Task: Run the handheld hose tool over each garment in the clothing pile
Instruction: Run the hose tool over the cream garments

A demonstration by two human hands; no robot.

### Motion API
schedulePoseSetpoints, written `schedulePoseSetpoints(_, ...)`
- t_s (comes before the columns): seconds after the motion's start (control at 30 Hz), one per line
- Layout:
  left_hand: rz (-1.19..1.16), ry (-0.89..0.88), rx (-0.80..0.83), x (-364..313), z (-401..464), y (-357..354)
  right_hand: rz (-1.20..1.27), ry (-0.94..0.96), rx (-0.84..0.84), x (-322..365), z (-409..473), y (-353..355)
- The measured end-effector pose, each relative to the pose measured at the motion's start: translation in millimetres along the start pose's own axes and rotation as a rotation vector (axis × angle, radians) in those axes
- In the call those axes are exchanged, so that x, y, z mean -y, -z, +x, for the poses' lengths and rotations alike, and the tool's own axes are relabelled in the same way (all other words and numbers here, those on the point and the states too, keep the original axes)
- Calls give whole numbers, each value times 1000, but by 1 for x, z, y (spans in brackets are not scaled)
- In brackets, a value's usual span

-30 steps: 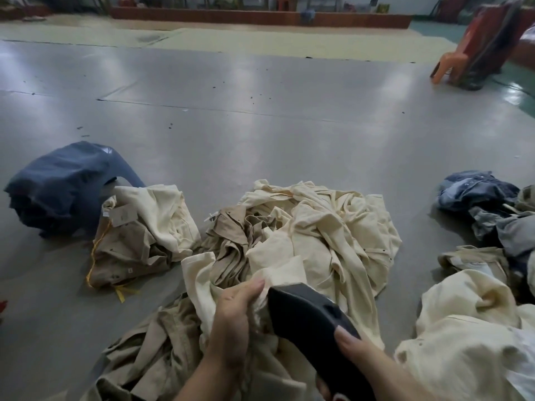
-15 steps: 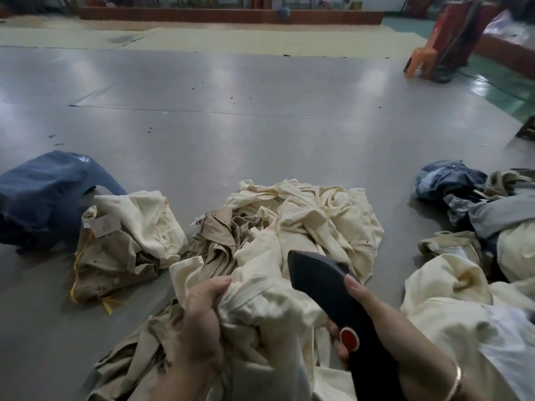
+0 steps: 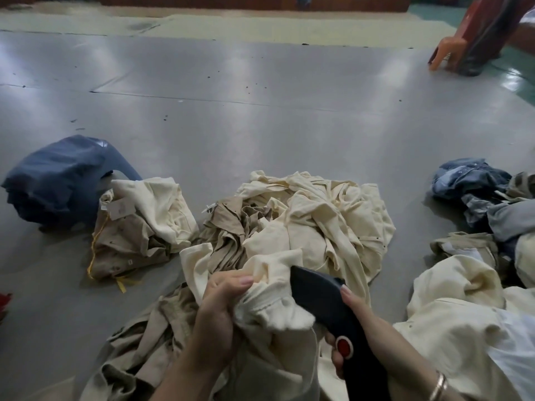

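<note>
Item: cream garment (image 3: 269,302), atop the clothing pile (image 3: 312,227) on the floor. Left hand (image 3: 220,308) grip bunches its cloth; right hand (image 3: 353,322) grip wraps the hose tool (image 3: 321,296). Advice: pull fabric taut, pass head slowly along it.

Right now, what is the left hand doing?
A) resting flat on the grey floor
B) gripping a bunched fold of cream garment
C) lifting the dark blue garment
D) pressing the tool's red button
B: the left hand has its fingers curled round a bunch of the cream garment, right beside the dark handheld tool that the right hand holds.
</note>
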State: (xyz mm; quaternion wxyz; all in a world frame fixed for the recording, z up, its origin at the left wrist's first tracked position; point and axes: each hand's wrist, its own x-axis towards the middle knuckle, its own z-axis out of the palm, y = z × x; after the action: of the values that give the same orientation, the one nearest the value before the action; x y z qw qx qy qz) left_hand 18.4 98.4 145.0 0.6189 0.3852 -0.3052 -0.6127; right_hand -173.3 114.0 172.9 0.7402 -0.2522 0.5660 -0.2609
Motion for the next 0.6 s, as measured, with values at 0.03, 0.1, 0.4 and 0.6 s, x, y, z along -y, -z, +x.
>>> schedulePoseSetpoints(0.03,-32,3,-44,1,1,1,38,-47,-61,-4,1,5)
schedulePoseSetpoints(0.1,-121,52,-150,0,3,2,130,-40,-138,-8,3,14)
schedulePoseSetpoints(0.4,194,203,-167,0,16,-3,100,229,-75,14,-12,14)
schedulePoseSetpoints(0.6,241,227,-204,4,18,-7,-185,292,79,-9,-8,-22)
